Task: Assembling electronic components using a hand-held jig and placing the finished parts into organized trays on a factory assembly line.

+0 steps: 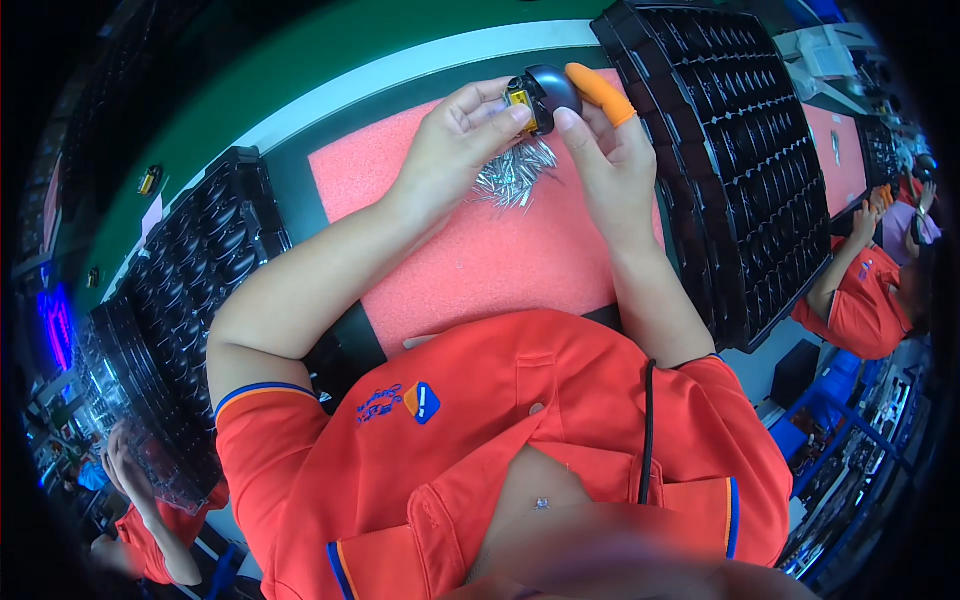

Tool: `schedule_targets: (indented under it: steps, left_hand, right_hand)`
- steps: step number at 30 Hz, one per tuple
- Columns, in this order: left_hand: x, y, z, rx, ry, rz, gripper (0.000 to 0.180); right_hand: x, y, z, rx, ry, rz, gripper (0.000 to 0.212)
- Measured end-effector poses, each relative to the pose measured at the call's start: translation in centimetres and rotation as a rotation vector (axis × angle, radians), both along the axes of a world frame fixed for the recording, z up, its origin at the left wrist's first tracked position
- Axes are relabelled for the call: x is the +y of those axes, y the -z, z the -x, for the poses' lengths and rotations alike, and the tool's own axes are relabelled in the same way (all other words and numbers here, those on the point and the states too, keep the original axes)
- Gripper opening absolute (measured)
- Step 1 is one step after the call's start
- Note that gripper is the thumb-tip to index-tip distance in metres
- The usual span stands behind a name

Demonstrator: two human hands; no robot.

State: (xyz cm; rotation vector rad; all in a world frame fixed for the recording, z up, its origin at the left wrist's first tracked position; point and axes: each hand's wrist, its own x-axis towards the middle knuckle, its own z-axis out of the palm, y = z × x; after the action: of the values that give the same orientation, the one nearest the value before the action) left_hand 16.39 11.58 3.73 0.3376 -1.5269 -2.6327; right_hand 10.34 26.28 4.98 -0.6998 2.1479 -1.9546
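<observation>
Above the far part of a pink foam mat [480, 262], both my hands hold a small device made of a glossy dark domed shell [553, 88] and a black part with a yellow block [521, 98]. My left hand [462, 135] pinches the yellow-block side between thumb and fingers. On the dome side, my right hand [612, 150] is closed with its thumb on the shell's lower edge; an orange finger cot [603, 94] covers its index finger. Whether shell and black part are joined cannot be made out. Just below them lies a loose pile of thin metal pins [514, 178].
Stacked black moulded trays [722, 150] stand close on the right; more black trays [205, 235] are on the left. A green surface with a pale strip [400, 62] runs beyond the mat. Co-workers in red shirts are at the far right [866, 300] and lower left [150, 530].
</observation>
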Motion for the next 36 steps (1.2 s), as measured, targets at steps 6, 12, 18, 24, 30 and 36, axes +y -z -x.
schedule_targets:
  steps: [6,12,18,24,30,36]
  left_hand:
    - [-0.2,-0.1,0.0,0.006,0.011,-0.011,0.042]
    - [-0.2,0.1,0.0,-0.011,0.015,-0.008,0.042]
    - [-0.1,0.0,0.0,-0.021,0.018,-0.028,0.042]
    - [0.0,0.0,-0.1,-0.035,0.016,-0.028,0.042]
    - [-0.3,0.0,0.0,0.005,0.027,-0.012,0.042]
    - [-0.5,0.0,0.3,-0.033,0.059,0.08,0.047]
  right_hand:
    - [0.2,1.0,0.5,0.132,0.015,-0.116,0.043]
    - [0.3,0.8,0.5,0.126,0.039,-0.134,0.044]
    - [0.6,0.7,0.5,0.164,0.049,-0.19,0.044]
    - [0.5,0.9,0.8,0.158,0.051,-0.15,0.044]
    - [0.4,-0.1,0.6,-0.085,-0.001,-0.144,0.04]
    - [0.7,0.1,1.3,-0.213,-0.092,-0.024,0.036]
